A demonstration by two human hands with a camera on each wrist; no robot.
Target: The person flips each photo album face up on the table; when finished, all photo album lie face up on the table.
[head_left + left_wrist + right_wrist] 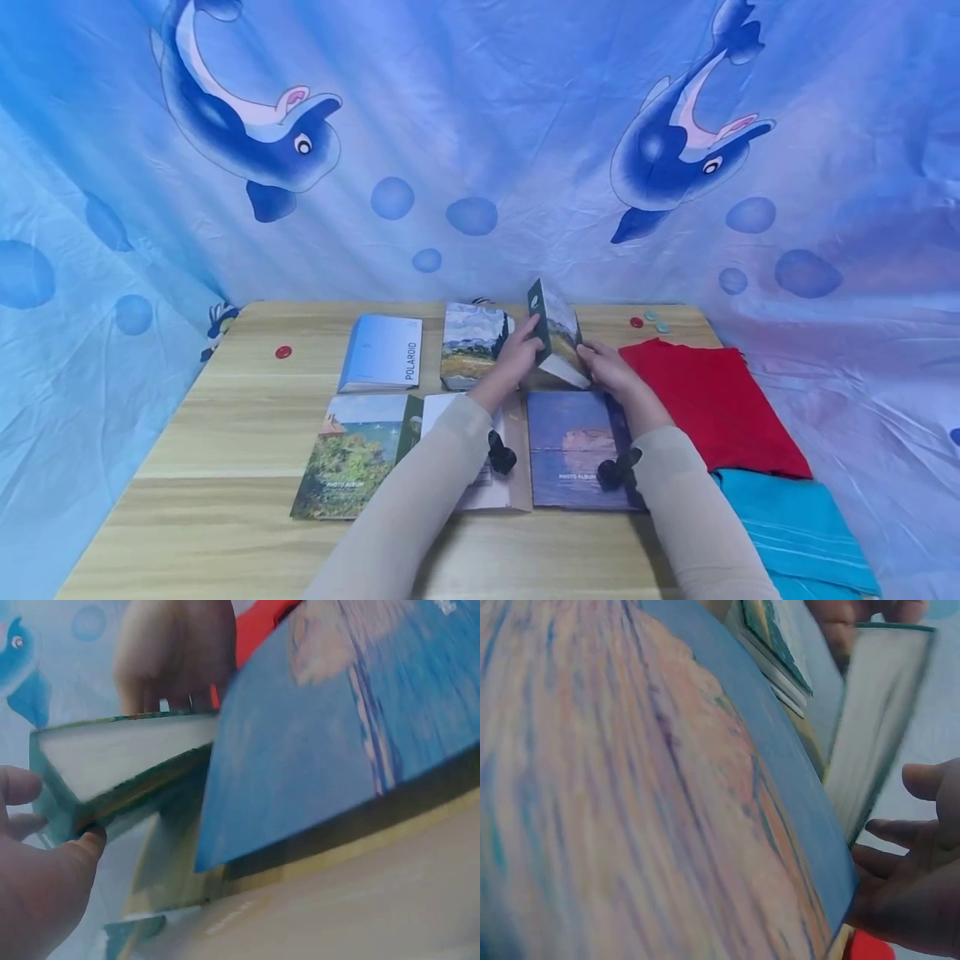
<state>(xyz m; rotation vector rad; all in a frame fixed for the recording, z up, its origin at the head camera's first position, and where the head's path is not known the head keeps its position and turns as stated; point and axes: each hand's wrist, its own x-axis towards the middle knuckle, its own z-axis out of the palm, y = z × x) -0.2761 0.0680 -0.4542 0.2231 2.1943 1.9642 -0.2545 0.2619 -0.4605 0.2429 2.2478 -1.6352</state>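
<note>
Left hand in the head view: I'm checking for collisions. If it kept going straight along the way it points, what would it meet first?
Past the tilted album it holds, the left hand points toward the table's far edge. Only bare wood shows there, then the dolphin cloth, though depth is hard to judge.
</note>
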